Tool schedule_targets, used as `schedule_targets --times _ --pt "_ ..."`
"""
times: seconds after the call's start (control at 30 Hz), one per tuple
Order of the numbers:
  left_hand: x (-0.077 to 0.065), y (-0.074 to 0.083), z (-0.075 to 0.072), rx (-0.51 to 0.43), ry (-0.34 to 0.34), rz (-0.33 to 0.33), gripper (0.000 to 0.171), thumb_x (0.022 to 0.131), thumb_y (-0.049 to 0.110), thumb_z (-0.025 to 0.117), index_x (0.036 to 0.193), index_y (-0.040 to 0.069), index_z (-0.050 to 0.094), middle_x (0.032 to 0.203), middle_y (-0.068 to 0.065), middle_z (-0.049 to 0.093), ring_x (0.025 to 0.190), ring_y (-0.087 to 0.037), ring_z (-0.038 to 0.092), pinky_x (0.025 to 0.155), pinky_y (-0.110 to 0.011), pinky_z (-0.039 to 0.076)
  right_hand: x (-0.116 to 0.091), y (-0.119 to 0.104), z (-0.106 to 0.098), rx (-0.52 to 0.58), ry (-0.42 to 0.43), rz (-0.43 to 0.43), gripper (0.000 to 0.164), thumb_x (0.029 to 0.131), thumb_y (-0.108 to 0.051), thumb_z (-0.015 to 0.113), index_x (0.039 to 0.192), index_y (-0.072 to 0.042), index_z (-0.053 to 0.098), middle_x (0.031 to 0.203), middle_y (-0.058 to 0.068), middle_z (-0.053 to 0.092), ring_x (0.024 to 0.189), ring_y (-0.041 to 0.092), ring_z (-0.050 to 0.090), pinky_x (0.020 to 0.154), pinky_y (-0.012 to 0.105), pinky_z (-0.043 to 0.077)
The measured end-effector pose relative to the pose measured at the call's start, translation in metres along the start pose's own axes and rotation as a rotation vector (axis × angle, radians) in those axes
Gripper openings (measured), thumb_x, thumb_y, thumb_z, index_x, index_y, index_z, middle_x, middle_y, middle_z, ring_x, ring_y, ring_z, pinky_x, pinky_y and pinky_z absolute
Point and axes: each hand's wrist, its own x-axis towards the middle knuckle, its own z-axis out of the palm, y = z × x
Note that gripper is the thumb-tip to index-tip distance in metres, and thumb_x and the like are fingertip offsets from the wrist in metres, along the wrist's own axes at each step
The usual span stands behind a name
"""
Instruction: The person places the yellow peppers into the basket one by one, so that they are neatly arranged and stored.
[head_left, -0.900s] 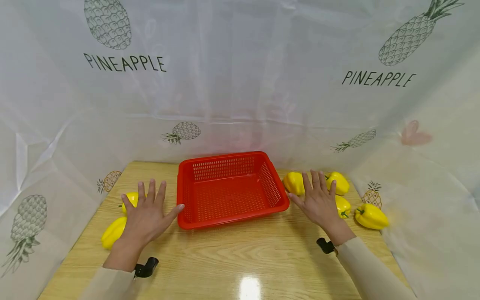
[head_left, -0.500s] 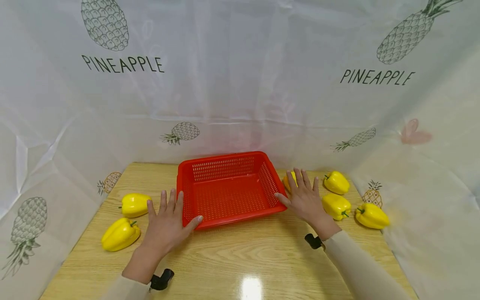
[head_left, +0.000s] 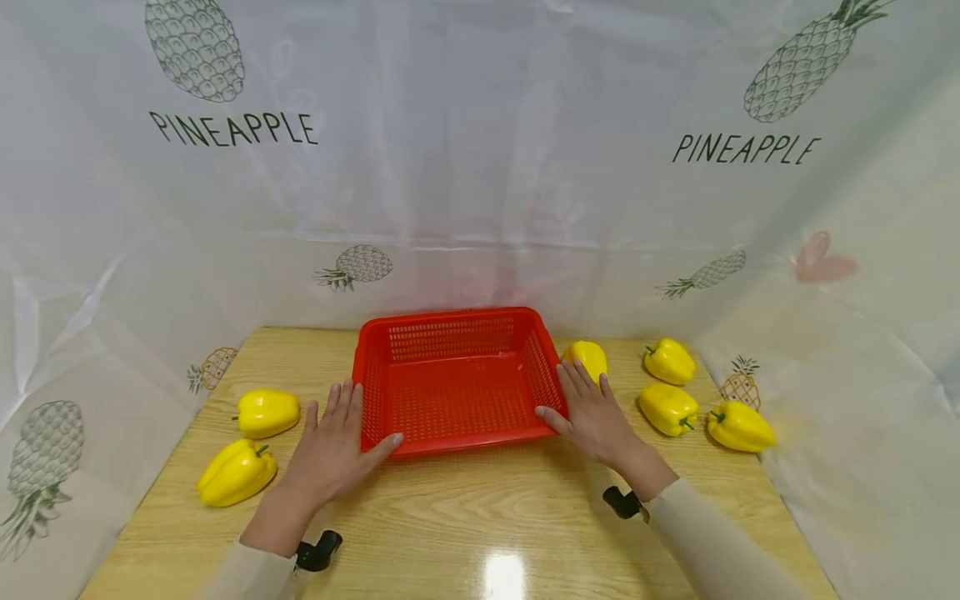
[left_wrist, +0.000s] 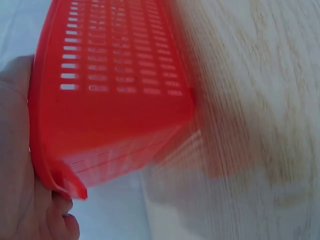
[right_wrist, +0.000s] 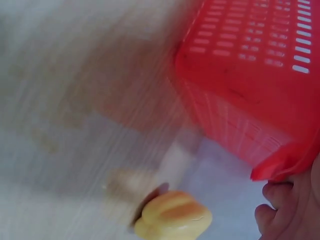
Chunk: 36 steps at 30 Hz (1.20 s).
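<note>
A red plastic basket [head_left: 457, 400] with slotted walls stands in the middle of the wooden table. My left hand [head_left: 333, 450] holds its near left corner, the thumb over the front rim and the fingers along the left side. In the left wrist view, fingertips [left_wrist: 65, 222] show below the rim. My right hand [head_left: 596, 421] holds the near right corner in the same way, with fingertips [right_wrist: 272, 200] past the rim in the right wrist view. A yellow bell pepper [head_left: 587, 358] lies just beyond the right fingers, partly hidden.
Two yellow bell peppers, one [head_left: 267, 412] behind the other [head_left: 237, 472], lie to the left. Several more lie to the right, including one near the back [head_left: 670, 361], one in front of it [head_left: 667, 408] and one far right [head_left: 741, 427]. A pineapple-print sheet [head_left: 480, 167] encloses the table.
Both hands have moved inward and come onto the basket's near corners. The basket has turned slightly and its right end has shifted. The peppers at the left are now uncovered.
</note>
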Motion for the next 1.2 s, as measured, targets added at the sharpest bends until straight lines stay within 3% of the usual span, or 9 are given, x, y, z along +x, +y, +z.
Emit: schedule_targets --times 0.33,0.67,0.83,1.2 --pt "-0.003 0.0 -0.002 0.036 -0.014 0.068 0.118 0.095 0.085 0.041 0.165 -0.006 0.02 0.173 -0.027 0.018 0.161 -0.047 0.015 0.127 -0.07 0.01 -0.039 -0.007 0.002 0.021 0.06 0.015 0.094 0.105 -0.065 0.05 0.163 0.006 0.03 0.17 0.027 0.027 0.16 0.047 0.022 0.125 0.073 0.014" --pt "-0.021 0.004 -0.011 0.076 -0.04 0.107 0.114 0.094 0.08 0.052 0.162 -0.008 0.029 0.17 -0.029 0.028 0.159 -0.047 0.023 0.126 -0.072 0.015 -0.073 -0.02 0.0 0.004 0.068 0.039 0.096 0.101 -0.063 0.059 0.162 0.006 0.032 0.17 0.026 0.03 0.159 0.046 0.024 0.125 0.072 0.019" --pt "-0.026 0.001 -0.014 0.089 -0.06 0.124 0.114 0.093 0.079 0.056 0.163 -0.007 0.029 0.17 -0.028 0.028 0.159 -0.047 0.024 0.124 -0.075 0.016 -0.081 -0.022 0.001 -0.001 0.071 0.034 0.095 0.101 -0.062 0.06 0.163 0.005 0.032 0.171 0.024 0.029 0.159 0.044 0.026 0.125 0.072 0.02" --pt "-0.022 -0.006 -0.02 0.083 -0.104 0.169 0.129 0.084 0.09 0.055 0.163 -0.007 0.027 0.171 -0.027 0.025 0.159 -0.047 0.024 0.124 -0.074 0.017 -0.084 -0.021 0.003 -0.014 0.068 0.019 0.096 0.099 -0.063 0.063 0.163 0.002 0.033 0.169 0.023 0.033 0.16 0.039 0.027 0.127 0.068 0.019"
